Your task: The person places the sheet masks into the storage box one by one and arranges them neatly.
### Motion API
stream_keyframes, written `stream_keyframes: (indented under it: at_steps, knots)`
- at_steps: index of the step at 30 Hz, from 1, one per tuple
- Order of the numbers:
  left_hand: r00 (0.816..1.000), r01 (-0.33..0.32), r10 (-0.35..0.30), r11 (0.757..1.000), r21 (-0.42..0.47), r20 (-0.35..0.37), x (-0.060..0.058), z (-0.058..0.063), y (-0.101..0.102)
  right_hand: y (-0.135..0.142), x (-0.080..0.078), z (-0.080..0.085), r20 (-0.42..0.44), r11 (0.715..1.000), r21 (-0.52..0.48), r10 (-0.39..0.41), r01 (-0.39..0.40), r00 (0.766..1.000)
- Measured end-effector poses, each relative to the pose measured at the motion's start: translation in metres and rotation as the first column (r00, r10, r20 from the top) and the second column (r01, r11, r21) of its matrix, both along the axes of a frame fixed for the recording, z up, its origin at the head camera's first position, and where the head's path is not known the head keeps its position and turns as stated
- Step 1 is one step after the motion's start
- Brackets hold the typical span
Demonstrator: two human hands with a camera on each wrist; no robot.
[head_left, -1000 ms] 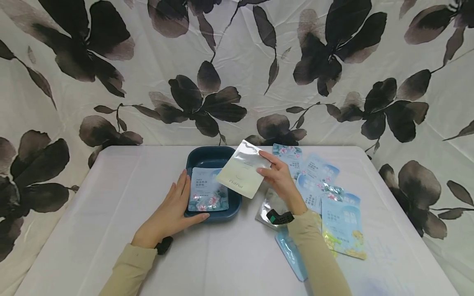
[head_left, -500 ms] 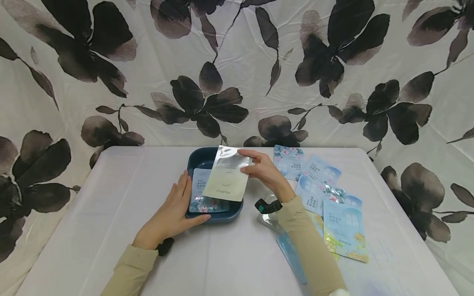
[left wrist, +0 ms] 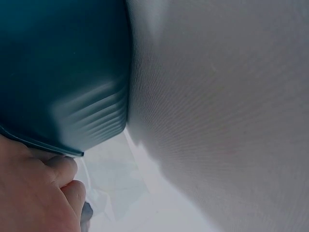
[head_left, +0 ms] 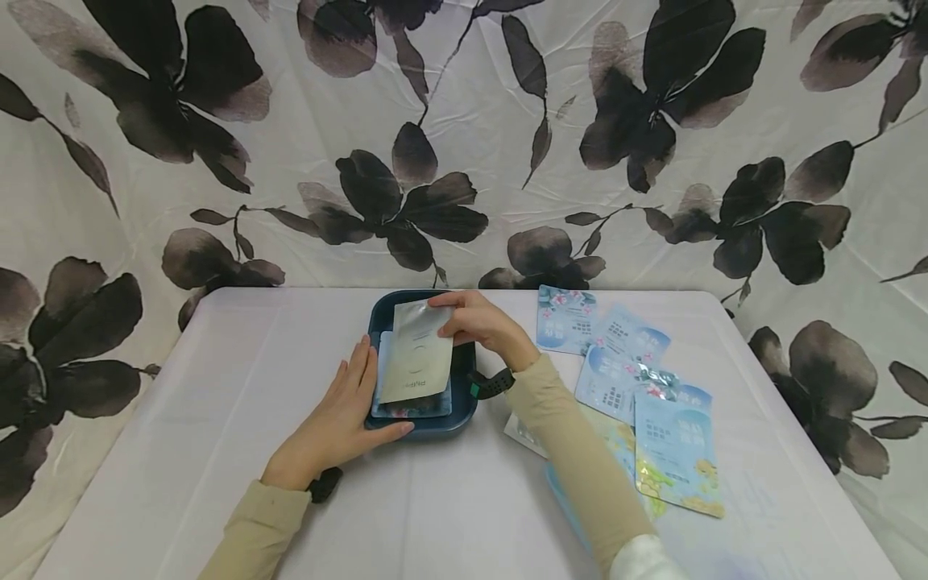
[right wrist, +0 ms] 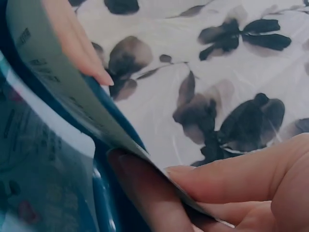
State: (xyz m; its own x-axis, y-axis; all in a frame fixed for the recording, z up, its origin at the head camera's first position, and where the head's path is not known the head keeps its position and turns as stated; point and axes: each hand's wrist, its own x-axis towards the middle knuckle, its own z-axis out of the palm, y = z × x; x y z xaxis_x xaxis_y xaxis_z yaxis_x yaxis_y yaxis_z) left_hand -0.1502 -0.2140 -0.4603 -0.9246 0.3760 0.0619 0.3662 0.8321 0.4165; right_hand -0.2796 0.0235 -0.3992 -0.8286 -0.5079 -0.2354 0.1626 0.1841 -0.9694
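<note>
My right hand (head_left: 484,324) pinches a pale yellow-green and silver mask sachet (head_left: 419,362) near its upper right edge. The sachet is over the dark blue plastic tray (head_left: 464,403), above a blue flowered mask sachet (head_left: 380,395) lying inside and mostly covered. In the right wrist view, thumb and fingers (right wrist: 217,181) hold the sachet's edge (right wrist: 91,113) from both sides. My left hand (head_left: 329,423) rests along the tray's left side, fingers straight, thumb at the front rim. The left wrist view shows the tray's outer wall (left wrist: 63,72) beside that hand (left wrist: 36,188).
To the right lie several blue mask sachets (head_left: 674,451), overlapping on the white table (head_left: 275,322). A silver-edged sachet (head_left: 524,435) and a blue one are partly under the right forearm. A flowered cloth (head_left: 507,161) hangs behind the table.
My right hand has carried the yellow-green sachet leftward and down, from the tray's right side to over the flowered sachet. The left hand has stayed at the tray.
</note>
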Motion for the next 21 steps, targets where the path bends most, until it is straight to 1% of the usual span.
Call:
stream_keyframes:
  at_steps: [4,9,11,16,21]
  knots:
    - [1.000,0.002,-0.002,1.000,-0.001,-0.007,0.001,0.000,0.000,-0.012,-0.002,0.000,0.020,0.999,0.054,0.002,-0.003,1.000]
    - [1.000,0.001,-0.001,1.000,0.009,-0.006,0.002,0.001,0.000,-0.022,-0.002,-0.003,0.028,0.995,0.095,0.007,-0.010,1.000]
    - [1.000,0.003,-0.003,1.000,0.012,-0.008,0.002,0.001,0.000,-0.024,-0.002,-0.005,0.035,0.995,0.097,0.011,-0.014,0.999]
    - [1.000,0.012,-0.012,1.000,0.012,-0.002,0.002,0.001,0.001,-0.026,-0.001,-0.012,0.040,0.994,0.105,-0.009,0.005,0.999]
    - [1.000,0.013,-0.013,1.000,0.019,-0.005,0.002,0.001,0.000,-0.030,-0.001,-0.018,0.025,0.994,0.105,-0.021,0.018,0.999]
